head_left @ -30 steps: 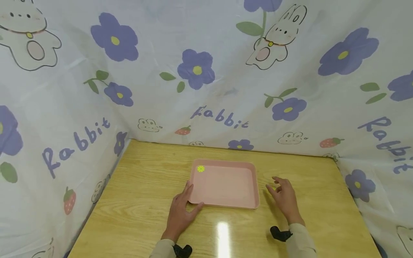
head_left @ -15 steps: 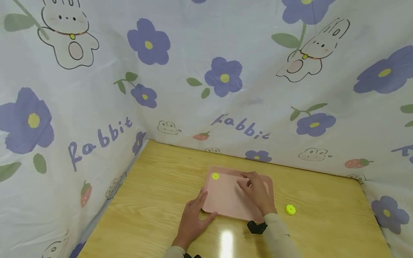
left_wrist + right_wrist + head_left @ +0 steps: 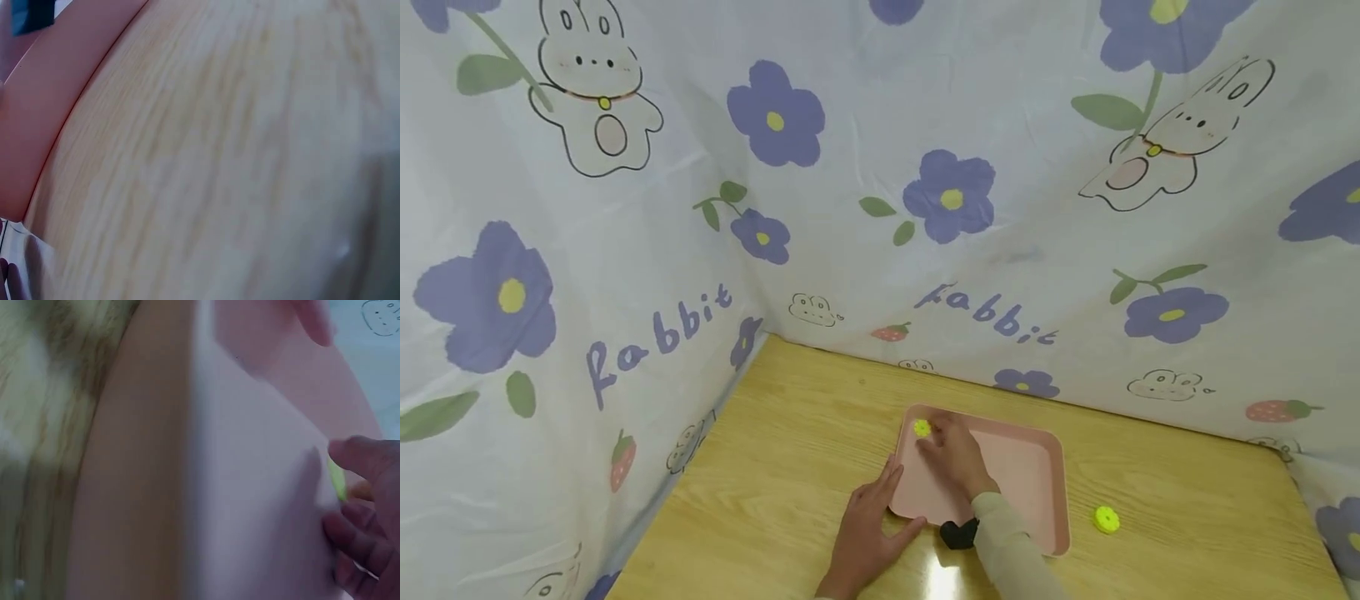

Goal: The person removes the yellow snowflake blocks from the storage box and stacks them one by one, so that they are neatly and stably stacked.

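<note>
A shallow pink tray (image 3: 1052, 483) lies on the wooden table. Inside its far left corner is a small yellow flower-shaped disc (image 3: 921, 428). My right hand (image 3: 957, 457) reaches across the tray, with thumb and fingertips close around the disc's right side; contact cannot be made out. In the right wrist view, a sliver of the yellow disc (image 3: 337, 478) shows between thumb and fingers. My left hand (image 3: 868, 533) rests against the tray's near left corner, fingers extended along its left side and thumb at the front edge. A similar yellow disc (image 3: 1107, 520) sits on the table, right of the tray.
The wooden table (image 3: 790, 425) meets a white cloth (image 3: 850, 275) printed with rabbits and purple flowers at the back and left. The cloth also hangs at the right. A black wrist camera (image 3: 958, 534) sits at my right wrist, over the tray's front edge.
My right hand has moved left from beside the tray to the disc in its far left corner, uncovering the other disc. The head view has turned; my left hand stays at the tray.
</note>
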A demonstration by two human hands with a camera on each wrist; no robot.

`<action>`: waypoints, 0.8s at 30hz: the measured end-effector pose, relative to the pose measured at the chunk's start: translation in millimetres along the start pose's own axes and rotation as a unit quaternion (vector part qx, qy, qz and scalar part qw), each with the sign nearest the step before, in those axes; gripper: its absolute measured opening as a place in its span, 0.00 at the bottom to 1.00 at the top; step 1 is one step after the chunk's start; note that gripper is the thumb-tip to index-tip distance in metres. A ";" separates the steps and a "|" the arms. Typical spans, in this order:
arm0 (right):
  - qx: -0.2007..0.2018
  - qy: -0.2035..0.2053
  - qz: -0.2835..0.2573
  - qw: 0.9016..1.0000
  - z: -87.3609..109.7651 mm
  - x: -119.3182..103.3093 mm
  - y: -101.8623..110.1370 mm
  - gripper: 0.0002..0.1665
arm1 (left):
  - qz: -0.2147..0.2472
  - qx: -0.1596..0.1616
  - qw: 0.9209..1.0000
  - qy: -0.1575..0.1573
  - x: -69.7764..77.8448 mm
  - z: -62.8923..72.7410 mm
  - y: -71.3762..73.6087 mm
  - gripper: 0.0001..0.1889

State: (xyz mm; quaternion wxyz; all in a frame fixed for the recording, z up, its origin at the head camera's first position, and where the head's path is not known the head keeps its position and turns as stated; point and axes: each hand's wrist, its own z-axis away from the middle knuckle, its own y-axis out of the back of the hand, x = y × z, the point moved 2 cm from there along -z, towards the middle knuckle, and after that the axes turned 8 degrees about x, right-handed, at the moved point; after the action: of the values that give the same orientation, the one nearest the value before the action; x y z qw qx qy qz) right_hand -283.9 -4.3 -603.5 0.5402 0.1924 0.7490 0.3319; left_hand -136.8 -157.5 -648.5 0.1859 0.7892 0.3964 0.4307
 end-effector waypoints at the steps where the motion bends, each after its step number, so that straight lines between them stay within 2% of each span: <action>1: 0.001 0.001 0.013 1.000 0.8 -0.1 -1.0 0.26 | 0.001 0.005 1.000 -0.004 2.0 1.1 -1.3 0.43; 4: 0.001 0.005 0.047 0.999 2.9 -0.8 -0.7 0.26 | 0.004 0.014 1.000 -0.013 7.6 2.5 -4.5 0.43; 8: 0.004 0.000 0.056 0.998 7.7 2.2 4.3 0.20 | 0.006 0.017 1.000 -0.018 13.1 3.6 -8.0 0.43; 13: -0.021 -0.007 0.040 0.999 19.9 11.1 15.5 0.15 | 0.010 0.008 1.000 -0.015 14.8 5.8 -12.1 0.43; 17: -0.049 -0.013 0.019 0.999 34.0 13.1 26.7 0.13 | 0.012 -0.012 1.000 0.006 10.7 3.4 -8.7 0.44; 20: -0.059 -0.019 0.005 0.998 45.3 11.3 34.6 0.17 | 0.011 -0.030 0.999 0.025 7.7 -1.4 -3.0 0.45; 24: -0.051 -0.028 -0.012 0.998 59.6 11.8 43.1 0.20 | 0.010 -0.033 0.999 0.027 5.4 -5.7 0.3 0.44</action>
State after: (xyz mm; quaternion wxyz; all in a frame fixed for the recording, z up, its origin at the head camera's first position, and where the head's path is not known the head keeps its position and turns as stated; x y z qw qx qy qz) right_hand -235.1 51.0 -592.7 0.5737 0.1652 0.7181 0.3577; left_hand -139.7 -153.7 -642.2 0.1967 0.7746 0.3793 0.4663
